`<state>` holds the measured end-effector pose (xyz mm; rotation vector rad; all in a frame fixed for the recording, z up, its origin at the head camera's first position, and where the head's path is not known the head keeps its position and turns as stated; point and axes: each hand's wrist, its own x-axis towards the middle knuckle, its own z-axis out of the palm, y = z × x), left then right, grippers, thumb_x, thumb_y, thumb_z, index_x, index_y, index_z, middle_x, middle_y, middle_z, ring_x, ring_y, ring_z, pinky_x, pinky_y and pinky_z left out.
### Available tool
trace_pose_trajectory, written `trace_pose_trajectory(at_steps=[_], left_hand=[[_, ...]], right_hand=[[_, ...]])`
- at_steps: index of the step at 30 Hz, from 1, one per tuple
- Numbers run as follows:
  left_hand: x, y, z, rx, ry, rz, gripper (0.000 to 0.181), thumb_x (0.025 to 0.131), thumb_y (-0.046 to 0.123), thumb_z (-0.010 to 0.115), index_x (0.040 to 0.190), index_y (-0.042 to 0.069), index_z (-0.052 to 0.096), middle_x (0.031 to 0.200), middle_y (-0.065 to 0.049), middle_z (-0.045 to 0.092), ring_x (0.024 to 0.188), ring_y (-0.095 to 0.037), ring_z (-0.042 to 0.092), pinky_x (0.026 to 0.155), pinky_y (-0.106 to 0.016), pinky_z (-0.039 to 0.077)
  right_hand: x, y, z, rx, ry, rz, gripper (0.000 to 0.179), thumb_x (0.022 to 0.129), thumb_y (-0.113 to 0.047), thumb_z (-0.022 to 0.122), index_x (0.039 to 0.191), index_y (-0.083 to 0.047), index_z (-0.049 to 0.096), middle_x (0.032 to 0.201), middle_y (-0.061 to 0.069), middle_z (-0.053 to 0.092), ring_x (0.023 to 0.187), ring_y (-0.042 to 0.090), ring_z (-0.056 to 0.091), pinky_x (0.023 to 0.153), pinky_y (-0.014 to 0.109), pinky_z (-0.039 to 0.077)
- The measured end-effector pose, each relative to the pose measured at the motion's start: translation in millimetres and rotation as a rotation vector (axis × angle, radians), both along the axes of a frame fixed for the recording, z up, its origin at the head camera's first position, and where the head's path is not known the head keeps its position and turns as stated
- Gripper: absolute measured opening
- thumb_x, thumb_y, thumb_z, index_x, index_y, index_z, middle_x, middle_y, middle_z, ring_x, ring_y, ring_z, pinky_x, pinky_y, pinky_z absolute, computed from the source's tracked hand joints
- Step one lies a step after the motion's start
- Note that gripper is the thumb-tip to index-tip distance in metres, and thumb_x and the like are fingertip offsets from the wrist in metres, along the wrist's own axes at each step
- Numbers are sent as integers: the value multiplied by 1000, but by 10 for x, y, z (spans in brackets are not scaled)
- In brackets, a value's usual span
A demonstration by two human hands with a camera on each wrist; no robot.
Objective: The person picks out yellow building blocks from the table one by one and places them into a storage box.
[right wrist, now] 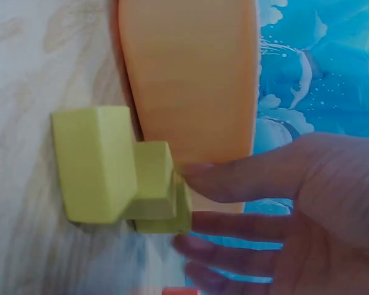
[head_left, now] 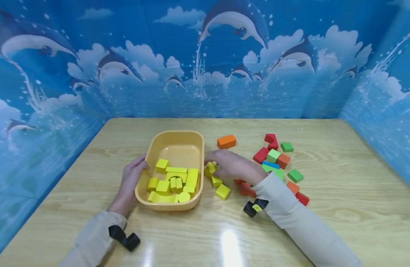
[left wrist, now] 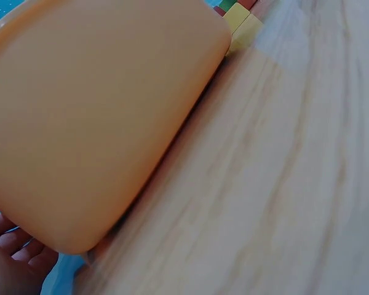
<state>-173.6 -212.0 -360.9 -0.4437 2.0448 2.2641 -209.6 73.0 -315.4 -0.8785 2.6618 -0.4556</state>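
Note:
A tan plastic bin [head_left: 178,141] holds several yellow blocks [head_left: 163,187] of different shapes, mostly towards its near half. At the bin's left side, my left hand [head_left: 130,178] grips the rim, thumb over the edge and fingers against the outer wall. Just outside the right wall, my right hand [head_left: 233,165] is among a small group of yellow blocks. Its thumb and fingers pinch a yellow block [right wrist: 183,212], partly hidden behind another yellow block [right wrist: 152,178]. A larger yellow block [right wrist: 95,163] lies nearer the right wrist camera.
Right of my right hand lie red, green, orange and blue blocks, among them a green block [head_left: 295,175] and a curved red block [head_left: 271,141]. An orange block [head_left: 226,141] lies beyond that hand. A dolphin-print curtain [head_left: 205,74] surrounds the wooden table [head_left: 341,178].

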Motion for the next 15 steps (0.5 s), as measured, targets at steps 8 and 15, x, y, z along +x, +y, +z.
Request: trace_pose_trajectory(at_steps=[8,15], left_hand=[[-24,9,20,-30,-3,5,63,86,7,43,149,13,38,152,-10,37,131,-22,40,103,-26,41],[-8,2,6,-28,-9,3,63,86,7,43,149,13,37,152,-11,36,132,-24,39,108,-31,37]], right_hand=[[-18,-44,-50,43,38,44,39,89,-12,67,127,-21,62,122,-2,63,109,17,55,100,37,45],[-27,-35,-16,45,78,-41,34,90,-11,64,123,-17,63,110,0,65,88,16,54,75,29,52]])
